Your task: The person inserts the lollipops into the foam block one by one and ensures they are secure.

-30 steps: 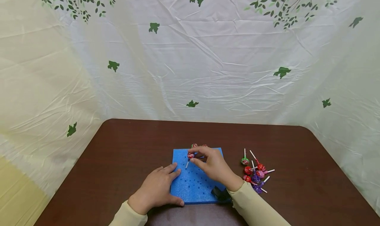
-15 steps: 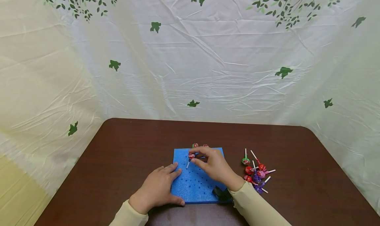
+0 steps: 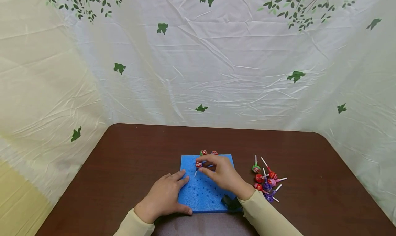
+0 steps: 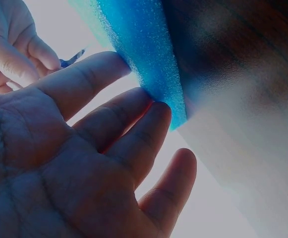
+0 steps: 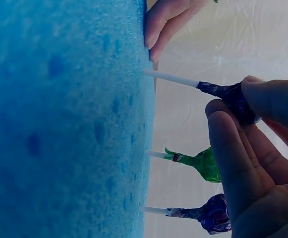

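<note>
My right hand (image 3: 219, 172) pinches a lollipop (image 3: 198, 164) by its wrapped head between thumb and fingers. In the right wrist view its dark purple wrapper (image 5: 210, 89) shows, and the tip of the white stick (image 5: 173, 78) meets the face of the blue foam block (image 5: 59, 109). Two other lollipops stand stuck in the foam beyond it, one green (image 5: 205, 163) and one purple (image 5: 215, 213). My left hand (image 3: 165, 194) rests along the left side of the foam, fingers spread; in the left wrist view several fingertips touch the foam's edge (image 4: 153, 59).
Small dark holes dot the foam block. To its right, several loose lollipops (image 3: 266, 185) lie in a pile on the brown table (image 3: 148, 146), with a green-wrapped one (image 3: 255, 168) at the far side. A black device (image 3: 230, 202) sits at my right wrist.
The held lollipop's head has shifted slightly toward me, with the right fingertips moving a little along with it. The left hand stays on the foam's side.
</note>
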Demonstrator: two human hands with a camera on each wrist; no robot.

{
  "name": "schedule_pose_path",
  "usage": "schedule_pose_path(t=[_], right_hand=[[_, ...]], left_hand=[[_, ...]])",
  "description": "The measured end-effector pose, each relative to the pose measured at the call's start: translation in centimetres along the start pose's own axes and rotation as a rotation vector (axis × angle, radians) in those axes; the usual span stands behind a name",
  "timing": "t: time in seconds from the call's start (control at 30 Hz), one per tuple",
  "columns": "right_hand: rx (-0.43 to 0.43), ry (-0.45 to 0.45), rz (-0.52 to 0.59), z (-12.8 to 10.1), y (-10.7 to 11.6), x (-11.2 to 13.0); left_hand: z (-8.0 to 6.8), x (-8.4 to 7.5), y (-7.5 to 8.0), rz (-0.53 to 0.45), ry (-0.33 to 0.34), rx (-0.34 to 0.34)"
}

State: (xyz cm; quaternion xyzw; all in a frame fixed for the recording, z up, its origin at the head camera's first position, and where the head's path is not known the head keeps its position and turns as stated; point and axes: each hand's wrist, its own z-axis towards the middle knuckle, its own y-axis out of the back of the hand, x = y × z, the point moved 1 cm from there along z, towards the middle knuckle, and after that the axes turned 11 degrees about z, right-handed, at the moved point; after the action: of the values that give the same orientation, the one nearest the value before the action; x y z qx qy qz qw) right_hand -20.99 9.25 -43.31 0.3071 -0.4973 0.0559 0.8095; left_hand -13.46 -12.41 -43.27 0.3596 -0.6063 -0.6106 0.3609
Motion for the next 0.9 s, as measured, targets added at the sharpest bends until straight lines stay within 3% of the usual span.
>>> schedule_pose_path(t=[0.6,0.9], right_hand=[[0.027,0.008,-0.035,0.09,-0.05,-0.04],[0.047,-0.034,-0.042,-0.08,-0.16,-0.09]], left_hand=[[-0.07,0.01,0.05,0.024,-0.001,-0.021],[-0.06,-0.08,-0.09,0.022,-0.006,-0.025]])
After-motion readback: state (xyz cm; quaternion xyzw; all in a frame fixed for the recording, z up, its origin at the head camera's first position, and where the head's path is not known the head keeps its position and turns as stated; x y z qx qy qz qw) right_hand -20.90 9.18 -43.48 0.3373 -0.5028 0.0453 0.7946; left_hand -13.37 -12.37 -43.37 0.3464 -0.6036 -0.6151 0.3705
